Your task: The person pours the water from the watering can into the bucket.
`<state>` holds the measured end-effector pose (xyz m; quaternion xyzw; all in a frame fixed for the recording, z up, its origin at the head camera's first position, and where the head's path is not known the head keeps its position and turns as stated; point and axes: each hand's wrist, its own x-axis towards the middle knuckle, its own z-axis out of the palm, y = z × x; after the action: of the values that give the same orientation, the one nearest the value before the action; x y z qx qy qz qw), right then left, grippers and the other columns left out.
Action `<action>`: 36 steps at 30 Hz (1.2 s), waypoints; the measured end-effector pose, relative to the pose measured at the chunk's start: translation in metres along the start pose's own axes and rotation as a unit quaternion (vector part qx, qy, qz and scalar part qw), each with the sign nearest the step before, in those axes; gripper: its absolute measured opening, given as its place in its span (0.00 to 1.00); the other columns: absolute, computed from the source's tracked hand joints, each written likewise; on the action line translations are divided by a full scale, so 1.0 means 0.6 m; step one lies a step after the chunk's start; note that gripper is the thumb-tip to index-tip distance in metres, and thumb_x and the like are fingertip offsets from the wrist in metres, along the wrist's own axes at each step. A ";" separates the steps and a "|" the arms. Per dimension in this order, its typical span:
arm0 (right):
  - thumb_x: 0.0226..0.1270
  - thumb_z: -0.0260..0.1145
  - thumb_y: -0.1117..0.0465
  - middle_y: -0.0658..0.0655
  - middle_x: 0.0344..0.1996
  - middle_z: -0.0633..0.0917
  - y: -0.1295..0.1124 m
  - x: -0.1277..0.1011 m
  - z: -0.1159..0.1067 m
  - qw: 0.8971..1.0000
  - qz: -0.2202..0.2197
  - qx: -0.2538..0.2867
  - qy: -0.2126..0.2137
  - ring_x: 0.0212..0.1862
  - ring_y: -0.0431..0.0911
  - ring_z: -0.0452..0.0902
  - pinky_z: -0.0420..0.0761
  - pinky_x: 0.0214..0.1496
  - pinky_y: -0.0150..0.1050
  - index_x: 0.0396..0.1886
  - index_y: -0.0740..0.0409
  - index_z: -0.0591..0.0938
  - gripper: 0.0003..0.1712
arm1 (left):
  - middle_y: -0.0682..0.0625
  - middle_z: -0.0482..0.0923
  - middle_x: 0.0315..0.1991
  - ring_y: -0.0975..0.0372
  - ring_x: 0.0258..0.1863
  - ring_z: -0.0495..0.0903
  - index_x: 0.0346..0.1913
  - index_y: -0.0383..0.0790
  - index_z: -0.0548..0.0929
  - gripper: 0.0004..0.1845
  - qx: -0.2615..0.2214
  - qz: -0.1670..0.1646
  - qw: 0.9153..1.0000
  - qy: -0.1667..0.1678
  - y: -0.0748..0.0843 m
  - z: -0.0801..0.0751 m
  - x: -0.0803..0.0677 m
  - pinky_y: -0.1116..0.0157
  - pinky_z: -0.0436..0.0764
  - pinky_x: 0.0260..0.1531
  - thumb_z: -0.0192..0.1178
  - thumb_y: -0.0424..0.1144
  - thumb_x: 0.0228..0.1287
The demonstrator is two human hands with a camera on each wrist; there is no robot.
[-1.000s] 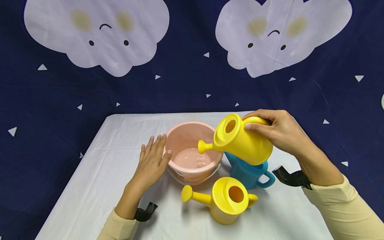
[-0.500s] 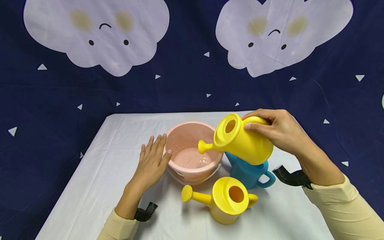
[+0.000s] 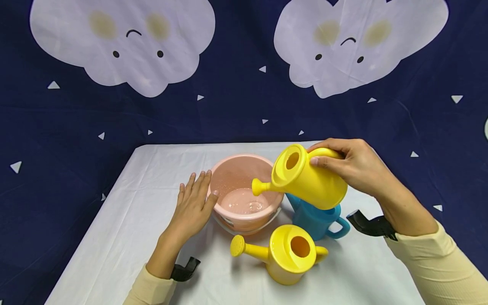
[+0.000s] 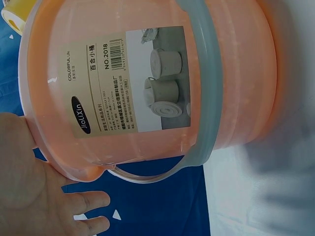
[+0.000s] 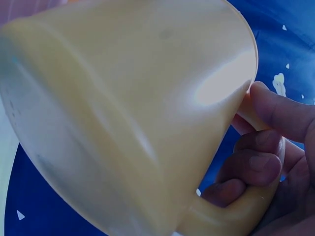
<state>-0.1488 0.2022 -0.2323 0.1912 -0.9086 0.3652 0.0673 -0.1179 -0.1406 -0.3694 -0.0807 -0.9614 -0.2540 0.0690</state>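
My right hand (image 3: pixel 352 165) grips the handle of a yellow watering can (image 3: pixel 312 182), its fingers curled through the loop in the right wrist view. The can is tilted, spout toward the left, with its rose over the pink bucket (image 3: pixel 244 217). Shallow water (image 3: pixel 242 202) with ripples lies in the bucket's bottom. My left hand (image 3: pixel 192 207) rests with straight fingers against the bucket's left rim. In the left wrist view the bucket's label (image 4: pixel 128 81) and pale handle (image 4: pixel 209 73) show beside that hand.
A second yellow watering can (image 3: pixel 287 254) stands upright in front of the bucket, spout to the left. Partly hidden under the tilted can, a blue watering can (image 3: pixel 314 222) stands right of the bucket. White cloth (image 3: pixel 126 237) covers the table; a dark blue cloth (image 3: pixel 236 114) hangs behind.
The ripples in the bucket's water have shifted. Both hands and the tilted watering can stay in place.
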 end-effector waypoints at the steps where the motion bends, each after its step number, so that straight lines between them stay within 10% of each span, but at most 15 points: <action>1: 0.60 0.68 0.52 0.49 0.38 0.86 0.000 0.000 0.000 1.000 0.001 0.000 0.000 0.32 0.41 0.77 0.78 0.31 0.29 0.43 0.44 0.86 0.11 | 0.44 0.47 0.76 0.49 0.77 0.37 0.75 0.48 0.47 0.33 0.000 0.000 1.000 0.000 0.000 0.000 0.000 0.43 0.36 0.72 0.34 0.57 0.74; 36: 0.60 0.68 0.53 0.50 0.37 0.86 -0.006 0.001 -0.002 1.000 0.003 -0.005 -0.006 0.32 0.41 0.77 0.79 0.33 0.28 0.42 0.44 0.86 0.10 | 0.43 0.48 0.75 0.48 0.76 0.38 0.75 0.47 0.47 0.33 0.002 0.003 1.000 0.002 0.002 -0.003 0.000 0.41 0.38 0.71 0.35 0.56 0.74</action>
<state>-0.1481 0.2004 -0.2293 0.1900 -0.9112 0.3602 0.0617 -0.1172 -0.1404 -0.3669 -0.0833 -0.9615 -0.2516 0.0725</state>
